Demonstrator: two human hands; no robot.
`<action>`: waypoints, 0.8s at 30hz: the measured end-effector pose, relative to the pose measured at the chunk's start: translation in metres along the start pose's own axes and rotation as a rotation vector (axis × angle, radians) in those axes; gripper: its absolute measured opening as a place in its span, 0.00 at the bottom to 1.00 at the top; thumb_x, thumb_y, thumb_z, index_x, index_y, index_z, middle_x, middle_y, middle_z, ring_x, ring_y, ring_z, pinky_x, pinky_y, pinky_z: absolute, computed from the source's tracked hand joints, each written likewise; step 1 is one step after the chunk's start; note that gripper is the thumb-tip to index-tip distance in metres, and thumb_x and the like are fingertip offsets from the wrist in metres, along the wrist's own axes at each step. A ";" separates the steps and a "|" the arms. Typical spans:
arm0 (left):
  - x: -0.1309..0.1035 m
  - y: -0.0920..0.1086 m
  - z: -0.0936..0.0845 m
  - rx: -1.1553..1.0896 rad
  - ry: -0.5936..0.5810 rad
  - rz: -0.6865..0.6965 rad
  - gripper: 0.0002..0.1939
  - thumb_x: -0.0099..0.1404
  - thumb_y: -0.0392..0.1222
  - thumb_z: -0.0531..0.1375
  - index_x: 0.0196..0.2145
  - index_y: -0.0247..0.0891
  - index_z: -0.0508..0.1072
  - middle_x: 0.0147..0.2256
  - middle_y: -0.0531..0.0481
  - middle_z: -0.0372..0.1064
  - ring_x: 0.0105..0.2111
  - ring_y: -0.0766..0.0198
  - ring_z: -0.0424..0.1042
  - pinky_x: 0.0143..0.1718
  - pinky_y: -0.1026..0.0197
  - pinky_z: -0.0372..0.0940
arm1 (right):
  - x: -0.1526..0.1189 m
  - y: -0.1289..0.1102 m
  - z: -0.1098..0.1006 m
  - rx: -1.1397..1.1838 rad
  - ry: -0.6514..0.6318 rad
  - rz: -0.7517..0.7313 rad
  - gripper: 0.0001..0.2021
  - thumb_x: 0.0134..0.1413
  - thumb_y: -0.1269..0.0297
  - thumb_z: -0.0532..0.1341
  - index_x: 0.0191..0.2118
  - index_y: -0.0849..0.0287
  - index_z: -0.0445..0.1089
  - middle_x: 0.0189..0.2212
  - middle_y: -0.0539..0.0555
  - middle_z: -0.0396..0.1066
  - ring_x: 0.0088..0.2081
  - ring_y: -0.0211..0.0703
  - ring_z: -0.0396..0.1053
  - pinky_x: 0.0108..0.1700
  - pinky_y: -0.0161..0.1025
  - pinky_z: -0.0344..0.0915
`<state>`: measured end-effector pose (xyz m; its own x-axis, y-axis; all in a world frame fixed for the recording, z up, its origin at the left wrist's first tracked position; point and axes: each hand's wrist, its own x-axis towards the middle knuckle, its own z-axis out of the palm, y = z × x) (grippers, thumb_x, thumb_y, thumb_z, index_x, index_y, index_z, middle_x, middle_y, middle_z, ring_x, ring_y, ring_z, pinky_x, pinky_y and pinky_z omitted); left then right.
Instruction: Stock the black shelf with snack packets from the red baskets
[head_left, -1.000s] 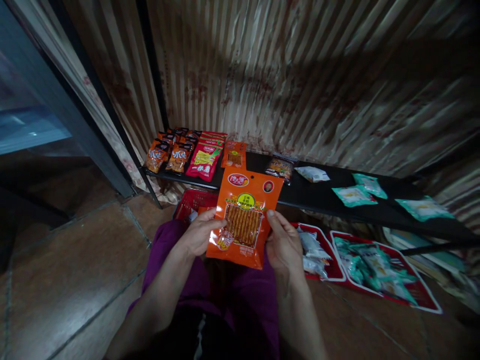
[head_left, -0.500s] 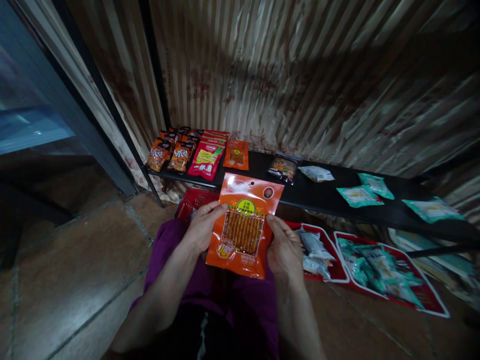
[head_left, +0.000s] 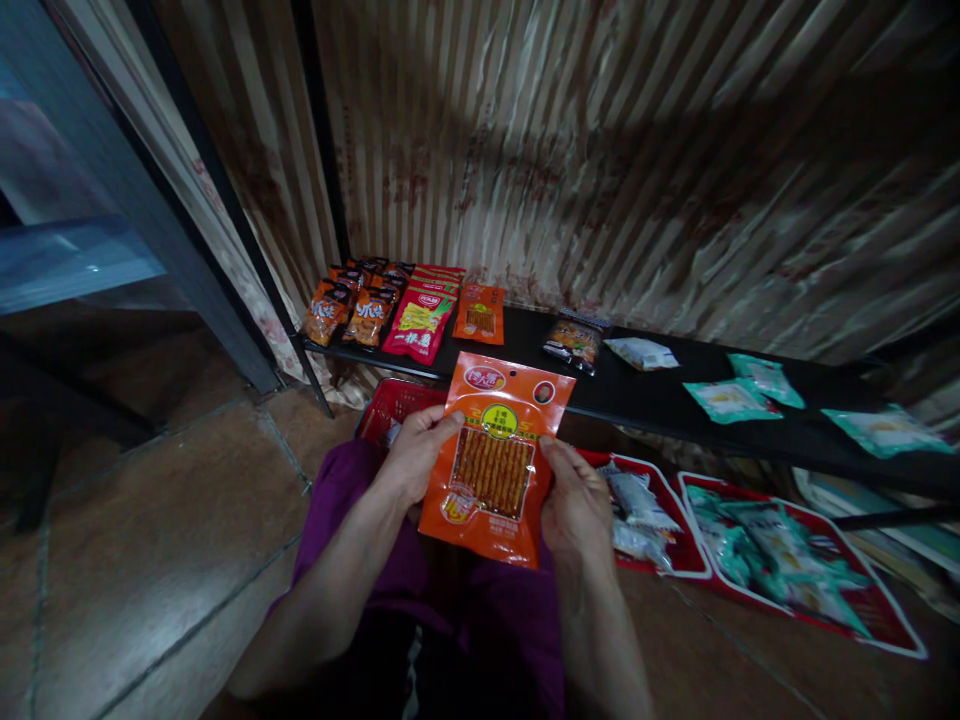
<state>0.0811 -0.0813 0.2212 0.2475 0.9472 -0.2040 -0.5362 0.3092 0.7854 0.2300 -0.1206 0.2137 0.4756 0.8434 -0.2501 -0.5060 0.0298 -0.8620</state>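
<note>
An orange snack packet (head_left: 496,465) with a clear window of brown sticks is held up in front of my lap, its printed face toward me. My left hand (head_left: 414,455) pinches its left edge, thumb on the front. On the opposite edge, my right hand (head_left: 576,495) grips it the same way, fingers behind and hidden. Beyond the packet, a smaller-looking orange packet (head_left: 479,314) of the same design lies on the black shelf (head_left: 517,345), beside red snack packets (head_left: 421,315).
Orange-brown snack bags (head_left: 369,312) crowd the shelf's left end. A dark bag (head_left: 574,340), a white packet (head_left: 642,352) and green packets (head_left: 731,398) lie farther right. Below stand red baskets (head_left: 892,605) holding packets. A metal post (head_left: 319,140) rises at left before a striped curtain (head_left: 600,150).
The view has shifted slightly, so the shelf and baskets sit a little farther right and lower. Both hands keep holding the packet; glare on its upper left has faded, showing the logo.
</note>
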 end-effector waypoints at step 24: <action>0.009 0.014 0.014 -0.036 0.065 0.030 0.17 0.44 0.45 0.69 0.31 0.34 0.75 0.27 0.48 0.75 0.27 0.63 0.73 0.32 0.62 0.65 | 0.009 0.000 -0.007 -0.147 -0.083 0.040 0.12 0.34 0.59 0.71 0.27 0.57 0.72 0.20 0.45 0.72 0.21 0.34 0.67 0.24 0.31 0.62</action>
<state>0.0873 -0.0695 0.2390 0.1780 0.9593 -0.2191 -0.5719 0.2820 0.7704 0.2389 -0.1168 0.2087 0.3930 0.8838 -0.2540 -0.4099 -0.0789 -0.9087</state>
